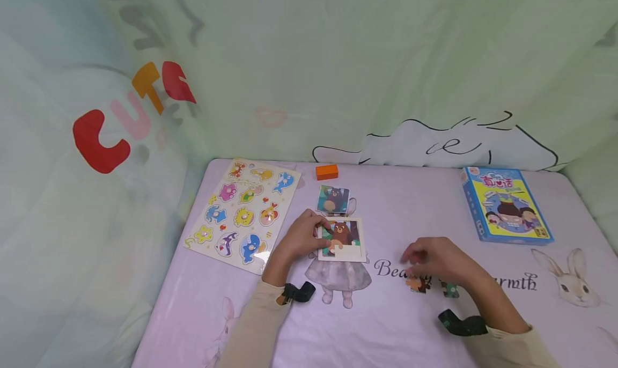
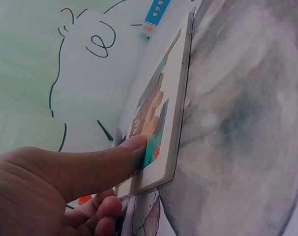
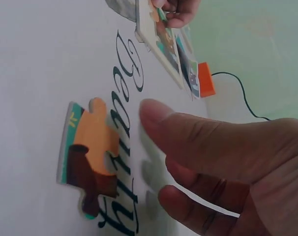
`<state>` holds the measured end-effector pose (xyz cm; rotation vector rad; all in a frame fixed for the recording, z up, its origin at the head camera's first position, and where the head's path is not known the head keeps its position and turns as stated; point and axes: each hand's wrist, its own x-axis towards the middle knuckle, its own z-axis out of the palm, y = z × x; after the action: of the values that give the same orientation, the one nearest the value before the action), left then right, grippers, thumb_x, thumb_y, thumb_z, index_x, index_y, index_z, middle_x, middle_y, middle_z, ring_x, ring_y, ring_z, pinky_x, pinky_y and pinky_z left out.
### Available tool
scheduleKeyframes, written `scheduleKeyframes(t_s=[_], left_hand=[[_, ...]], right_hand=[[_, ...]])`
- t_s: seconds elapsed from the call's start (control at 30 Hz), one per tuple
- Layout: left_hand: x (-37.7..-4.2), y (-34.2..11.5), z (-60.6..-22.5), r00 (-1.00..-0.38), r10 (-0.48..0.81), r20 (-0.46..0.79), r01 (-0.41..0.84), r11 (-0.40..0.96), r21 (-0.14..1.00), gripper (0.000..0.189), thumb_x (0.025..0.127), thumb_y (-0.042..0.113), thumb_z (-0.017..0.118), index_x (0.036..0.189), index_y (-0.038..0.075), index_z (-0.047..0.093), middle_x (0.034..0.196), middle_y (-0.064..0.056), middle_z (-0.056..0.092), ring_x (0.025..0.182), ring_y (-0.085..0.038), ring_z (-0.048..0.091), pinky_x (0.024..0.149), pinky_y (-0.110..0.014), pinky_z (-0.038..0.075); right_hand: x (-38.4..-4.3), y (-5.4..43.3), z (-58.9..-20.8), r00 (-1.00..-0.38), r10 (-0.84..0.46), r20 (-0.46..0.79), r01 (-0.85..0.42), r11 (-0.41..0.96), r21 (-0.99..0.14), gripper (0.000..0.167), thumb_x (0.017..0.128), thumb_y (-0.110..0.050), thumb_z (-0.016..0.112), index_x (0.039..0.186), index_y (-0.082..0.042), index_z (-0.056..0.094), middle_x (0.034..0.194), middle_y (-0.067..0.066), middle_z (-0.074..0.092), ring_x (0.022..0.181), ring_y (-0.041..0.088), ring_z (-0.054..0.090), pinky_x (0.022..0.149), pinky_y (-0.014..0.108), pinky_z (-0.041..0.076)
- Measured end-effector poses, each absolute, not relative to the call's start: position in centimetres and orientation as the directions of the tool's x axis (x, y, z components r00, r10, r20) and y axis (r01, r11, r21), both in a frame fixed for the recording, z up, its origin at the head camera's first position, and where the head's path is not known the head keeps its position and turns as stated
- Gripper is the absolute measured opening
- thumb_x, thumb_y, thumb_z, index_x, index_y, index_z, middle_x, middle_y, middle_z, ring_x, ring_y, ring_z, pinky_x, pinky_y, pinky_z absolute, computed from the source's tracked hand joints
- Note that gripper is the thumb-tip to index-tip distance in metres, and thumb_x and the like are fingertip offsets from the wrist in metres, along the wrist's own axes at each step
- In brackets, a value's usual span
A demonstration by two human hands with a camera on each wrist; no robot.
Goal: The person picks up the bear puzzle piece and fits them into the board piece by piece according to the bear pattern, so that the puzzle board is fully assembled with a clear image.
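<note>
A small wooden jigsaw tray (image 1: 363,242) with a brown bear picture lies in front of me. Its lower right part shows bare pale board. My left hand (image 1: 306,235) grips the tray's left edge, the thumb pressing on the fitted pieces and other fingers at the side. To the right, my right hand (image 1: 440,259) hovers with loosely bent fingers and nothing between them. Close under it lies an orange and brown jigsaw piece (image 3: 97,142), flat on the cloth. A green jigsaw piece (image 1: 450,289) sits just right of that one, partly hidden by the hand.
Behind the tray lies a square bear picture card (image 1: 333,198), with an orange block (image 1: 326,172) farther back. A sea-animal peg puzzle board (image 1: 270,234) is on the left. At the right rear lies a blue and yellow box (image 1: 509,207). Curtains hang along the back and left.
</note>
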<state>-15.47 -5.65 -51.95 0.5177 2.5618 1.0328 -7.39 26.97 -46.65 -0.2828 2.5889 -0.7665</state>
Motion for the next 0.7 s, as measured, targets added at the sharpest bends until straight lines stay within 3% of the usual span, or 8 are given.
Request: scheduleKeyframes(t_s=[0.23, 0.5, 0.7], left_hand=[[-15.4, -5.7, -51.7, -0.878, 0.449, -0.167, 0.207, 0.67, 0.713, 0.031, 0.084, 0.021, 0.084, 0.111, 0.014, 0.071, 0.101, -0.004, 0.049, 0.086, -0.015, 0.048, 0.079, -0.028, 0.041], [-15.6, -5.7, -51.9, -0.88, 0.445, -0.165, 0.2, 0.663, 0.722, 0.031, 0.084, 0.021, 0.084, 0.112, 0.015, 0.071, 0.101, -0.003, 0.049, 0.085, -0.015, 0.048, 0.077, -0.027, 0.04], [-15.5, -5.7, -51.9, -0.877, 0.448, -0.172, 0.199, 0.667, 0.718, 0.032, 0.084, 0.022, 0.084, 0.112, 0.015, 0.071, 0.101, -0.003, 0.049, 0.085, -0.014, 0.048, 0.076, -0.026, 0.04]], right_hand=[[-7.2, 27.4, -47.5, -0.878, -0.277, -0.391, -0.015, 0.832, -0.555, 0.026, 0.076, -0.018, 0.09, 0.097, -0.021, 0.074, 0.088, -0.001, 0.059, 0.085, 0.018, 0.052, 0.065, 0.025, 0.045], [-7.5, 28.1, -48.0, -0.911, -0.298, -0.284, -0.103, 0.833, -0.543, 0.016, 0.085, -0.023, 0.083, 0.096, -0.02, 0.072, 0.082, -0.005, 0.057, 0.082, 0.015, 0.051, 0.065, 0.023, 0.044], [-7.4, 28.6, -48.4, -0.91, -0.3, -0.287, -0.09, 0.817, -0.569, 0.033, 0.075, -0.028, 0.091, 0.098, -0.018, 0.07, 0.084, -0.003, 0.058, 0.081, 0.016, 0.05, 0.063, 0.023, 0.044]])
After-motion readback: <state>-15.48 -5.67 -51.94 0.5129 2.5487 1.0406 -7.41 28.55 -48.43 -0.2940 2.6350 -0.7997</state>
